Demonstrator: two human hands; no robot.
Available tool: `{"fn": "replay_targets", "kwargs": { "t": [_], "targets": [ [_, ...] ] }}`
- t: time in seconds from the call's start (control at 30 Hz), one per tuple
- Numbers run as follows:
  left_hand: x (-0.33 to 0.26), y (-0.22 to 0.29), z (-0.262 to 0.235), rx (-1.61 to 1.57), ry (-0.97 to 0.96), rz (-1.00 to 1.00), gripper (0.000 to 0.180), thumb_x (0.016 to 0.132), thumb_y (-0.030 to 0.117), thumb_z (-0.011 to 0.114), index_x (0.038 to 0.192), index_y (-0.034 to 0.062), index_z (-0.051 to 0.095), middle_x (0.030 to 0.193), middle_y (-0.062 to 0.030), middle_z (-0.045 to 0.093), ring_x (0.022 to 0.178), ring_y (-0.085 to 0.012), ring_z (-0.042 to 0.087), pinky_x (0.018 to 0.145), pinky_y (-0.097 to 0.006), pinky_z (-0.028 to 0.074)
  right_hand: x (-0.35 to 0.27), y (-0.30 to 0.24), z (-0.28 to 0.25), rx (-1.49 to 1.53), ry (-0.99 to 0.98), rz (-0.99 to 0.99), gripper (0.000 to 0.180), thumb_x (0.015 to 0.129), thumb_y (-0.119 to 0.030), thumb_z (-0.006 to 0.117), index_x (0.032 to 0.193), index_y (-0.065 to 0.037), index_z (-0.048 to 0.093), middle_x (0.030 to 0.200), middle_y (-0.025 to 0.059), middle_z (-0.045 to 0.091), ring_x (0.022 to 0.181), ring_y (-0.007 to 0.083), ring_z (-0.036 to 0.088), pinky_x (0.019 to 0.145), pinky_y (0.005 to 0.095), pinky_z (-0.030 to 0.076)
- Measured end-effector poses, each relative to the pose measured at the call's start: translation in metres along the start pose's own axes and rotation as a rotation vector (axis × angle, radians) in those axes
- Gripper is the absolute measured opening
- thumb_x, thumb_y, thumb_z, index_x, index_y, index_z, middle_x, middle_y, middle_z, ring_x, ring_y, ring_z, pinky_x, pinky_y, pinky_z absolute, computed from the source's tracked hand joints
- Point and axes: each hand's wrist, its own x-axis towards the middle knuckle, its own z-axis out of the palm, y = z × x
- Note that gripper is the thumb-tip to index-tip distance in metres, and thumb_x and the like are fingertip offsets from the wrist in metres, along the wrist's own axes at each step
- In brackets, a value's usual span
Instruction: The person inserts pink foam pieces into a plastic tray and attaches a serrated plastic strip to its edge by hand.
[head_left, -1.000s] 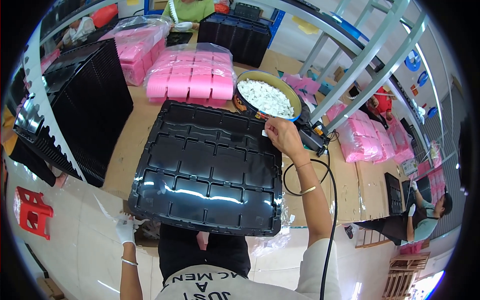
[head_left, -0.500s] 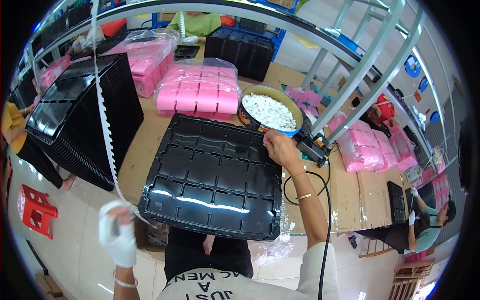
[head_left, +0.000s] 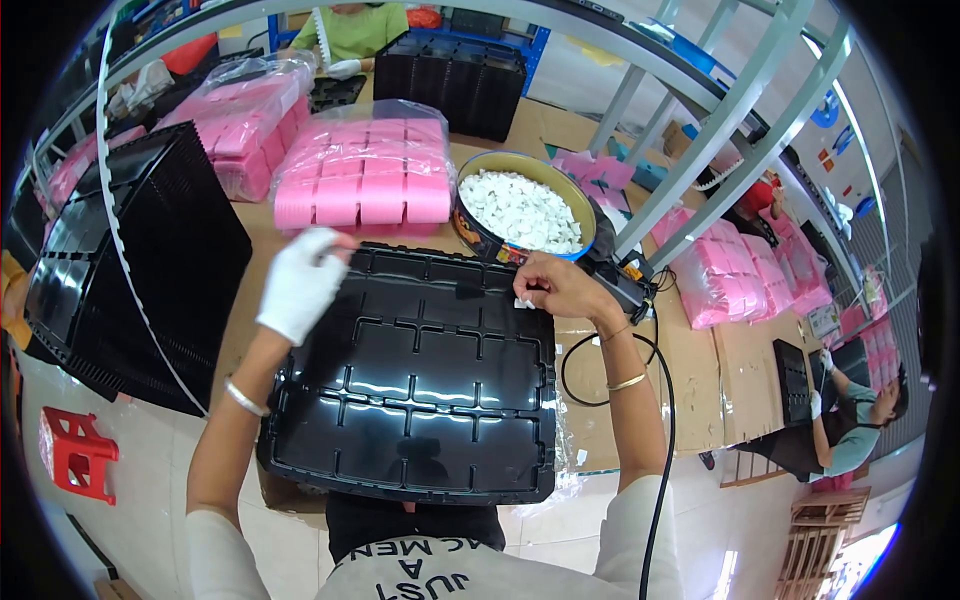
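Tray (head_left: 420, 365) extends forward, long axis unclear; right hand (head_left: 570, 285) pinching scrap (head_left: 523, 303), left hand (head_left: 302, 288) unclear.

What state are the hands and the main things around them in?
Black tray, lying flat
Left hand, mostly gloved, curled, at the tray's far left corner
Right hand, bare, curled at a white piece
Round tin, open, filled with white pieces
Nearest pink bundle, wrapped in clear plastic
Left black stack, piled high

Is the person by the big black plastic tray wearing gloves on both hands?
No, the left hand wears a white glove, but the right hand is bare.
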Motion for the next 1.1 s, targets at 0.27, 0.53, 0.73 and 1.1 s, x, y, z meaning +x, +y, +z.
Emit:
{"fn": "replay_targets", "kwargs": {
  "t": [0.27, 0.53, 0.73, 1.1],
  "targets": [
    [0.004, 0.039, 0.126, 0.416, -0.491, 0.643, 0.032, 0.087, 0.014, 0.067, 0.118, 0.011, 0.072, 0.099, -0.012, 0.065, 0.096, -0.033, 0.061, 0.084, -0.046, 0.051, 0.003, 0.001, 0.01, -0.093, 0.149, 0.039, 0.009, 0.077, 0.002, 0.068, 0.081, -0.006, 0.065, 0.093, 0.0136, 0.058, 0.093, 0.032, 0.06, 0.081, 0.0397, 0.049],
    [0.009, 0.045, 0.16, 0.444, -0.488, 0.784, 0.023, 0.086, 0.015, 0.068, 0.108, 0.011, 0.075, 0.089, -0.0113, 0.062, 0.087, -0.0328, 0.062, 0.07, -0.047, 0.049, -0.009, 0.008, 0.023, -0.215, 0.335, -0.089, 0.003, 0.084, -0.005, 0.065, 0.086, -0.004, 0.064, 0.096, 0.0145, 0.059, 0.091, 0.0342, 0.061, 0.079, 0.0419, 0.05],
    [0.013, 0.056, 0.16, 0.511, -0.505, 0.809, 0.02, 0.087, 0.011, 0.065, 0.104, 0.0081, 0.074, 0.085, -0.0134, 0.06, 0.084, -0.0344, 0.061, 0.069, -0.048, 0.048, 0.006, 0.027, 0.042, -0.468, 0.177, -0.144, 0.008, 0.085, -0.002, 0.057, 0.086, 0.001, 0.065, 0.098, 0.0184, 0.06, 0.108, 0.0356, 0.053, 0.092, 0.0463, 0.046],
    [0.005, 0.064, 0.182, 0.649, -0.585, 0.858, 0.026, 0.077, 0.001, 0.064, 0.102, 0.0037, 0.074, 0.094, -0.0167, 0.061, 0.087, -0.0369, 0.059, 0.071, -0.049, 0.048, -0.015, 0.037, 0.042, -0.2, 0.456, -0.12, 0.013, 0.088, -0.01, 0.064, 0.084, 0.002, 0.065, 0.097, 0.02, 0.058, 0.095, 0.0382, 0.06, 0.085, 0.0438, 0.049]
  ]
}}
